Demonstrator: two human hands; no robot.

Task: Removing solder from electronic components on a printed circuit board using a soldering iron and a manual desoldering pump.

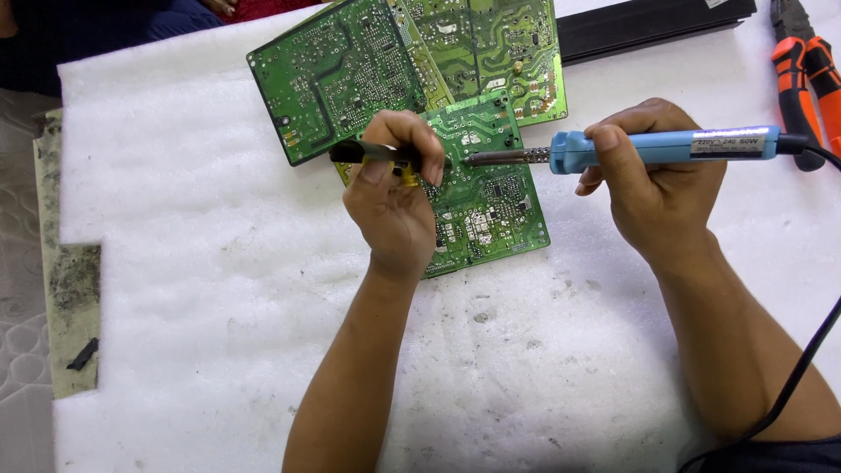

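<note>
Blue-handled soldering iron (613, 149) clamped in right hand (653, 188), tip near left hand (394, 188), whose grip pinches black-yellow tool (372, 154) over green circuit board (486, 215).

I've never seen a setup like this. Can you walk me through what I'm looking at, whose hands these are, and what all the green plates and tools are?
There is no machine here: a person wears a camera on the head, so the one picture looks down on their own two bare hands. The right hand holds a blue-handled soldering iron, its metal tip pointing at the nearest green circuit board. The left hand grips a small black and yellow tool over the same board; what kind of tool it is cannot be told. Two more circuit boards lie fanned out behind it. Everything rests on a white foam sheet. At the top right lie orange-handled pliers, next to a long black bar. The iron's black cable trails off at the right.
</note>
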